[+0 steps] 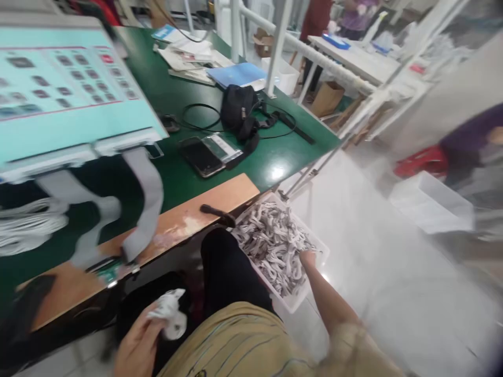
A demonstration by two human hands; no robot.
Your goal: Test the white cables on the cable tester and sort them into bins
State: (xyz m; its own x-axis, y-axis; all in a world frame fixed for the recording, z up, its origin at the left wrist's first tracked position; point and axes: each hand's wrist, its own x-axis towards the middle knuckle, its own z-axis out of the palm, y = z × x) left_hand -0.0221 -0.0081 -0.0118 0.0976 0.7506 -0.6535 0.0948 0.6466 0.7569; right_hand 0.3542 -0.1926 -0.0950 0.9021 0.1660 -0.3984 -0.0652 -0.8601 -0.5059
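A white bundle of cable (173,322), folded into loops, is gripped in my left hand (137,343) above my lap. My right arm reaches down to a white plastic bin (323,256) on the floor beside my leg. There my right hand (308,256) touches the heap of grey-white cable bundles (275,246); its fingers are hidden among them. Flat grey ribbon cables (147,193) hang from a tilted test panel (78,125) onto the wooden edge strip (220,196) of the green table, near a small green circuit board (112,275).
On the green table (291,162) lie a phone (200,157), a black pouch (238,107), a blue folder (238,74), papers and more white cable (29,228). A black-handled tool (216,213) sticks out at the edge. White frame bars rise behind; another bin (436,201) and co-workers are beyond.
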